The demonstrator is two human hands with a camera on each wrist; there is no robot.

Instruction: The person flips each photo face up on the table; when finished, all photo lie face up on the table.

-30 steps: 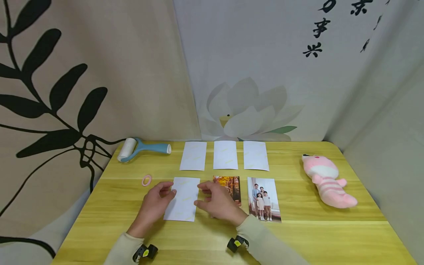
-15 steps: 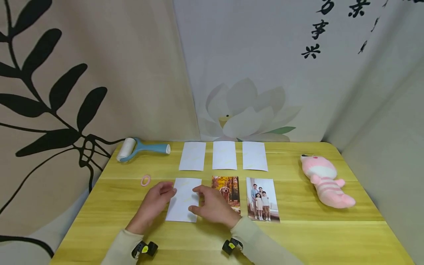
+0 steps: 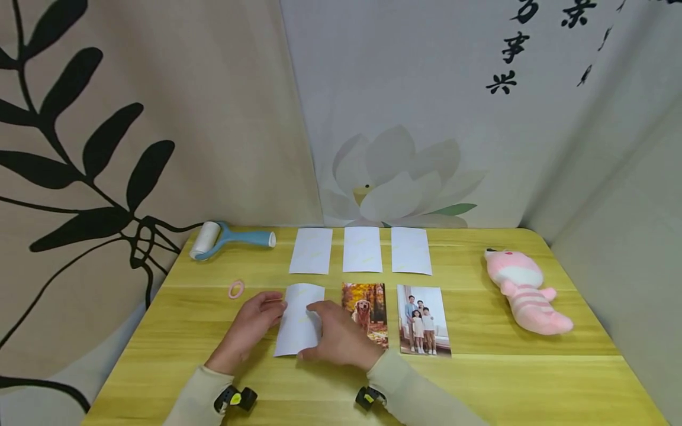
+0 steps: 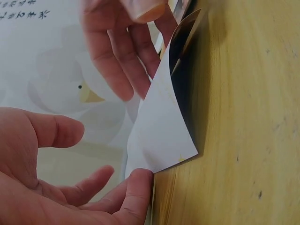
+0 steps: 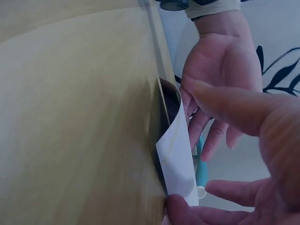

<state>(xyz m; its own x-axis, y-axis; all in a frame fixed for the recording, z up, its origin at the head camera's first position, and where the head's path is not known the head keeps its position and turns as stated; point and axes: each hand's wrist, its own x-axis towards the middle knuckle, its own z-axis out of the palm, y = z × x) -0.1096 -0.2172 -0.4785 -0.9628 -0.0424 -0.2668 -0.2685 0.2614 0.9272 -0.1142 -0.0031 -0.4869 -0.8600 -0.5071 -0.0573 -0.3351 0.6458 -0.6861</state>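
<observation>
A photo print (image 3: 301, 316) lies white back up at the table's front middle, bowed upward, with a dark underside showing in both wrist views. My left hand (image 3: 257, 322) is at its left edge; in the left wrist view a fingertip (image 4: 140, 180) touches that edge, while the thumb stands apart. On the other side, my right hand (image 3: 343, 337) has fingertips (image 5: 180, 206) against the right edge, its thumb held away from the print. A photo of a dog among autumn trees (image 3: 367, 310) lies partly behind the right hand, and a family photo (image 3: 423, 322) is beside it.
Three white-backed prints (image 3: 311, 251) lie in a row along the back edge. A blue-handled lint roller (image 3: 234, 238) is at the back left, with a pink ring (image 3: 236, 289) nearer the front. A pink plush toy (image 3: 527, 293) lies on the right.
The white-backed print has shifted slightly right and now bows upward. My right hand has moved left over its right side; the left hand has followed its edge slightly right.
</observation>
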